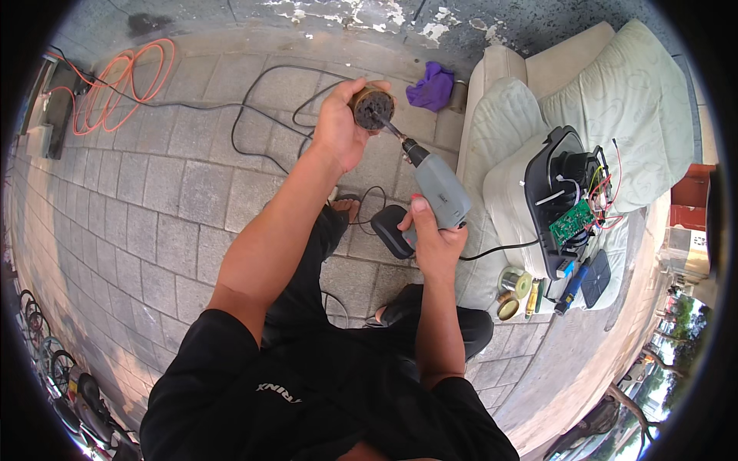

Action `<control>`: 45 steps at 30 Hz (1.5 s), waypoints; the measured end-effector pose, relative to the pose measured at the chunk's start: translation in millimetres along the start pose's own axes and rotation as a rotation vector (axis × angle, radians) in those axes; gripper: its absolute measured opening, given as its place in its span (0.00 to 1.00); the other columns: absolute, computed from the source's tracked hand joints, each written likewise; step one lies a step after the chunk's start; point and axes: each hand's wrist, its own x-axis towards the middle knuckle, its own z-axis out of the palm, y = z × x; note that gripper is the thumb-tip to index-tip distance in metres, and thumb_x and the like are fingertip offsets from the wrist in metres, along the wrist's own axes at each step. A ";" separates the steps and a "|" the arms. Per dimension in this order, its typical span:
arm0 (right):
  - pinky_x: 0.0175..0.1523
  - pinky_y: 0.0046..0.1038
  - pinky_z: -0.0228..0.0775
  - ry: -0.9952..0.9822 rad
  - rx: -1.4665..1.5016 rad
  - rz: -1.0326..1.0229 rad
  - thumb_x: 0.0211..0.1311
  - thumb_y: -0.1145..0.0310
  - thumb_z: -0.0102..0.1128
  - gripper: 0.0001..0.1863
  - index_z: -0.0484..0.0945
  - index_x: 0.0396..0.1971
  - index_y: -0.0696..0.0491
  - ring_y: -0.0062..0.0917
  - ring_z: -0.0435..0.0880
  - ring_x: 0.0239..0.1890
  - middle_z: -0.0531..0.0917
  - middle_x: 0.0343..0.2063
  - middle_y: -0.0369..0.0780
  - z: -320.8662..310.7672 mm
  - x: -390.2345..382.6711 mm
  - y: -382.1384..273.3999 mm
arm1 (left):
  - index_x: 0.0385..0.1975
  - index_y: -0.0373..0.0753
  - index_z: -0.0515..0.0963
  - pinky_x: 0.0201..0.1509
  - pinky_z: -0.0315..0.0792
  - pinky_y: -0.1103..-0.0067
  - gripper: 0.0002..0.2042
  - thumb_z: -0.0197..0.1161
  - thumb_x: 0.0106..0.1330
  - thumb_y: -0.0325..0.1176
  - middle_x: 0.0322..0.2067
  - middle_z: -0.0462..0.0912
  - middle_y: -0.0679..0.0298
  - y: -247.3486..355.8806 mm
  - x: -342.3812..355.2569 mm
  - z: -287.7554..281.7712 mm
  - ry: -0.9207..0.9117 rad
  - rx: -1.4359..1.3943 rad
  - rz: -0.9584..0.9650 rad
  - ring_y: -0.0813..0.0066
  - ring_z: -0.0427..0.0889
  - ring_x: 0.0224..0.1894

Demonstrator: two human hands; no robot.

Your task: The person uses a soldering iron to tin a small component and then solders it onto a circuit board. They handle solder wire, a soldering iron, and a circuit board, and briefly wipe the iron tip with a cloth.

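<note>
My left hand (340, 127) is raised in front of me, its fingers wrapped round a small round tin (373, 109) with dark, rough contents. In my right hand (436, 244) is a grey pistol-shaped power tool (443, 188) with a black collar. Its thin metal shaft (390, 125) points up and left, the end reaching into the open mouth of the tin. Whether the tool drills or heats cannot be made out. Below its body, beside my right fingers, shows a black rounded part (392, 230); its link to the tool is hidden.
A pale cushioned sofa (492, 131) at the right bears an opened black housing (542, 203) with a green circuit board (571, 223) and loose wires. Nearby are a wire spool (515, 283), a brass-coloured lid (507, 307) and a blue-handled tool (573, 288). Black cable (238, 115) and orange coils (127, 84) cross the paving.
</note>
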 end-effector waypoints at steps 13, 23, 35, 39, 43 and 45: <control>0.26 0.18 0.66 0.038 -0.026 0.008 0.70 0.65 0.71 0.10 0.85 0.41 0.56 0.12 0.79 0.24 0.84 0.23 0.32 -1.8 1.0 2.4 | 0.46 0.39 0.84 0.40 0.68 0.74 0.21 0.46 0.77 0.46 0.38 0.90 0.58 -2.5 -0.5 4.3 0.014 0.020 0.006 0.73 0.83 0.39; 0.25 0.21 0.69 0.012 0.093 0.019 0.72 0.66 0.67 0.12 0.82 0.45 0.61 0.20 0.83 0.24 0.84 0.24 0.37 -9.1 -0.7 3.0 | 0.45 0.39 0.84 0.37 0.69 0.73 0.21 0.45 0.78 0.46 0.38 0.90 0.59 -1.3 1.5 3.5 0.019 -0.051 -0.077 0.72 0.84 0.39; 0.28 0.34 0.80 0.016 0.129 0.097 0.73 0.66 0.63 0.15 0.78 0.50 0.62 0.29 0.82 0.21 0.81 0.28 0.42 -18.2 1.6 9.8 | 0.45 0.38 0.83 0.35 0.68 0.74 0.22 0.44 0.80 0.47 0.38 0.89 0.59 -3.8 1.2 2.4 -0.020 -0.062 -0.094 0.72 0.83 0.37; 0.28 0.34 0.80 0.026 0.121 0.086 0.73 0.66 0.63 0.16 0.78 0.51 0.62 0.29 0.82 0.21 0.80 0.28 0.42 -21.0 -4.2 9.5 | 0.45 0.38 0.83 0.35 0.68 0.74 0.22 0.44 0.80 0.47 0.37 0.89 0.58 -2.6 -0.4 3.5 0.003 -0.062 -0.093 0.72 0.82 0.36; 0.28 0.34 0.81 0.045 0.114 0.087 0.73 0.66 0.63 0.16 0.78 0.51 0.62 0.29 0.82 0.21 0.80 0.27 0.42 -25.0 -7.3 8.8 | 0.45 0.38 0.83 0.35 0.68 0.74 0.23 0.43 0.81 0.48 0.37 0.89 0.58 -2.2 0.1 3.5 0.005 -0.102 -0.094 0.72 0.81 0.35; 0.29 0.34 0.81 0.045 0.131 0.083 0.73 0.66 0.64 0.17 0.77 0.52 0.62 0.29 0.82 0.21 0.80 0.27 0.42 -27.5 -9.3 8.3 | 0.45 0.38 0.83 0.34 0.68 0.74 0.23 0.43 0.81 0.48 0.36 0.89 0.57 -2.7 1.3 3.7 0.015 -0.108 -0.095 0.72 0.81 0.34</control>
